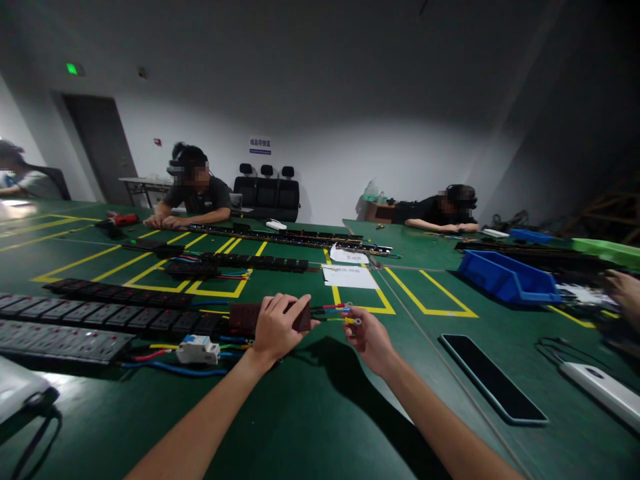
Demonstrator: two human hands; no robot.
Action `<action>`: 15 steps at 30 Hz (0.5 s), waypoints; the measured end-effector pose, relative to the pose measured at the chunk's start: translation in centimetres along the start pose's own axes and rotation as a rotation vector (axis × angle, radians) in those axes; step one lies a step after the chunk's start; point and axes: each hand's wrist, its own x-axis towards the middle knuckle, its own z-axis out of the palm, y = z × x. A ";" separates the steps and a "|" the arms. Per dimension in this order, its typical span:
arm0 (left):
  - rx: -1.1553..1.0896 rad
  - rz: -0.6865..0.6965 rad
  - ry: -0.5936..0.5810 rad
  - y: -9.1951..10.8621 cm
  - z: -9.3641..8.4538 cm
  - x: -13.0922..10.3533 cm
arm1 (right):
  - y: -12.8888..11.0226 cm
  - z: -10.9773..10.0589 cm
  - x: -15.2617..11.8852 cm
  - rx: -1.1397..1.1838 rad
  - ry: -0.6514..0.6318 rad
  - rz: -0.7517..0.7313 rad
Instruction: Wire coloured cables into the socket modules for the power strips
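My left hand (281, 327) is wrapped over a dark brown-black rectangular block (243, 316) above the green table. Out of the block's right end come wires (327, 309) in red, blue and yellow-green, tipped with ring terminals (356, 321). My right hand (367, 337) pinches these wires close to the terminals. Left of the block lie black power strips (105, 312) with rows of sockets. A white circuit breaker (198, 349) with red and blue wires rests in front of them.
A phone (493, 379) and a white power bank (603, 390) lie on the right. Behind them stands a blue bin (507, 277). White papers (350, 276) and more strips (260, 263) lie farther back. Two people (200, 193) lean on the far edge; another person's hand (625, 293) shows at right.
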 end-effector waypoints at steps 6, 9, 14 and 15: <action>0.005 -0.011 -0.009 -0.2 0.2 0.0 | 0.0 0.0 0.0 0.017 -0.028 0.023; 0.011 -0.038 -0.013 -0.3 0.3 0.1 | -0.1 0.2 -0.4 0.031 -0.054 -0.047; 0.014 -0.047 -0.037 -0.4 0.3 0.1 | -0.4 0.5 -0.8 0.087 -0.043 -0.066; 0.015 -0.044 -0.041 -0.3 0.3 0.1 | -0.4 0.5 -0.8 0.092 -0.046 -0.066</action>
